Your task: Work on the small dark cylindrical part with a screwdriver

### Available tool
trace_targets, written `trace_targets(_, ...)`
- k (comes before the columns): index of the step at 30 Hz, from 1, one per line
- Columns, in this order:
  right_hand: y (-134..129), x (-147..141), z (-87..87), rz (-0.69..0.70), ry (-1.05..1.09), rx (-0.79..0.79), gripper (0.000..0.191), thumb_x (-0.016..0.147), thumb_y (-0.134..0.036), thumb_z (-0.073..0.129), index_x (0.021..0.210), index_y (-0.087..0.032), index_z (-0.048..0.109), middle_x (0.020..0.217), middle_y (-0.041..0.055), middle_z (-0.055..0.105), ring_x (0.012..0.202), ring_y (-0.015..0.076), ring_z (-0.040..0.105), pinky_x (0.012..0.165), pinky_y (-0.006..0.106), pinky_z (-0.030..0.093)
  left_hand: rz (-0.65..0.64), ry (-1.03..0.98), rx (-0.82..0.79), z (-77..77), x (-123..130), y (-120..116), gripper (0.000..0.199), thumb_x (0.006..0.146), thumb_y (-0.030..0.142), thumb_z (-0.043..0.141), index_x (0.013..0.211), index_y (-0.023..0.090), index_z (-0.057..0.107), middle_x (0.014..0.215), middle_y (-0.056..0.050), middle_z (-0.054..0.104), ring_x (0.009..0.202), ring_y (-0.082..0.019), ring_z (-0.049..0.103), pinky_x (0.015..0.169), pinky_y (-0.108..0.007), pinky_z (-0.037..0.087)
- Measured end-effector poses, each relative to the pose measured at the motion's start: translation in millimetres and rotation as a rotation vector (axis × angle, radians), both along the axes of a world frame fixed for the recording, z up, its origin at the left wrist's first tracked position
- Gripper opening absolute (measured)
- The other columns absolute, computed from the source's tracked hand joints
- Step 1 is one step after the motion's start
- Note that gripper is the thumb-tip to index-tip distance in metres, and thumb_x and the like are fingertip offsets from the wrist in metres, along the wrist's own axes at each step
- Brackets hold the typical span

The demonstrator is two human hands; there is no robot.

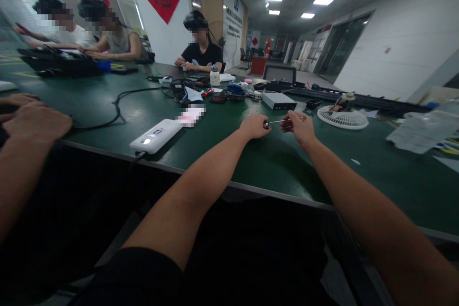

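Head camera is looking down along my forearms as I hold a thin metal pin (pixel 277 121) in the air above the desk (pixel 287 167), spanning the small gap between my two hands. My left grip (pixel 255 126) is pinching a small dark knob (pixel 266 125) at the pin's left end, and my right grip (pixel 297 128) is closing on the other end, so both are clamped on the same piece, though my fingers hide part of it. I seem to be holding it up between both hands to steady it and keep it off the desk, where it shows against the green top. My arms are reaching forward over the desk's near edge, wrists turning inward so that my hands are meeting in front of me. A white power bank (pixel 156 136) is lying out to my left with its cable, and a silver box (pixel 278 101) and a white fan guard (pixel 342 117) are sitting beyond my hands. Another person's hand (pixel 38 122) is resting on the desk well off to my left.
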State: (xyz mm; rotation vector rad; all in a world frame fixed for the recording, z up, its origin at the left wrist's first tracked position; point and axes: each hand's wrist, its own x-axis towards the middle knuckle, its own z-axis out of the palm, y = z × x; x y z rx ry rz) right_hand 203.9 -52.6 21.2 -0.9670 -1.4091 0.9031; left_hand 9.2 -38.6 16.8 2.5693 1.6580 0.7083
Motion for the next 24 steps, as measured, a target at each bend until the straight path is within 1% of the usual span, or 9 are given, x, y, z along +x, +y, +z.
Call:
trace_targets(3, 0.4, -0.4, -0.1, -0.003, -0.019, 0.013, 0.046, 0.087, -0.065, 0.072, 0.074, -0.021, 0.064, 0.063, 0.003, 0.068, 0.053, 0.0149, 0.065, 0.049, 0.026, 0.052, 0.002, 0.01, -0.004, -0.5, 0.6, 0.7, 0.031, 0.088, 0.047, 0.072, 0.102, 0.02, 0.078, 0.099, -0.011, 0.077, 0.1, -0.028, 0.072, 0.086, -0.034, 0.056)
trace_targets(7, 0.4, -0.2, -0.7, 0.027, -0.026, 0.01, 0.047, 0.085, -0.065, 0.072, 0.07, -0.021, 0.063, 0.058, 0.0026, 0.067, 0.051, 0.0155, 0.064, 0.05, 0.028, 0.054, -0.015, 0.013, 0.003, -0.7, -0.6, 1.6, 0.03, 0.088, 0.047, 0.071, 0.102, 0.02, 0.077, 0.099, -0.011, 0.077, 0.1, -0.028, 0.072, 0.085, -0.034, 0.056)
trace_targets(12, -0.2, -0.6, 1.0, 0.008, 0.022, 0.005, 0.047, 0.083, -0.067, 0.072, 0.075, -0.022, 0.063, 0.063, 0.0034, 0.069, 0.054, 0.0163, 0.067, 0.051, 0.028, 0.054, -0.008, 0.014, -0.011, 1.2, -0.5, 0.1, 0.03, 0.088, 0.046, 0.071, 0.101, 0.02, 0.077, 0.1, -0.011, 0.078, 0.1, -0.028, 0.072, 0.084, -0.034, 0.055)
trace_targets(15, -0.1, -0.3, 1.4, -0.007, -0.032, 0.017, 0.051, 0.081, -0.071, 0.074, 0.075, -0.022, 0.061, 0.063, 0.0031, 0.068, 0.054, 0.0163, 0.066, 0.05, 0.027, 0.052, -0.011, 0.016, -0.014, 2.7, 0.5, -2.1, 0.03, 0.088, 0.046, 0.071, 0.101, 0.02, 0.078, 0.1, -0.011, 0.078, 0.1, -0.028, 0.072, 0.084, -0.034, 0.055)
trace_targets(18, -1.0, -0.3, 1.1, 0.005, -0.061, 0.008, 0.053, 0.081, -0.074, 0.072, 0.073, -0.023, 0.06, 0.06, 0.003, 0.066, 0.054, 0.017, 0.066, 0.052, 0.029, 0.053, -0.008, 0.015, -0.011, 3.0, 0.8, -3.2, 0.03, 0.088, 0.045, 0.072, 0.102, 0.02, 0.078, 0.101, -0.012, 0.077, 0.101, -0.028, 0.072, 0.085, -0.034, 0.055)
trace_targets(24, -0.1, -0.4, 0.8, 0.016, -0.01, 0.028, 0.054, 0.08, -0.075, 0.071, 0.077, -0.022, 0.062, 0.064, 0.0033, 0.068, 0.055, 0.0164, 0.066, 0.052, 0.029, 0.053, -0.001, 0.009, -0.024, 2.0, 0.2, -0.9, 0.032, 0.088, 0.046, 0.071, 0.104, 0.02, 0.078, 0.099, -0.012, 0.077, 0.1, -0.028, 0.072, 0.084, -0.035, 0.056)
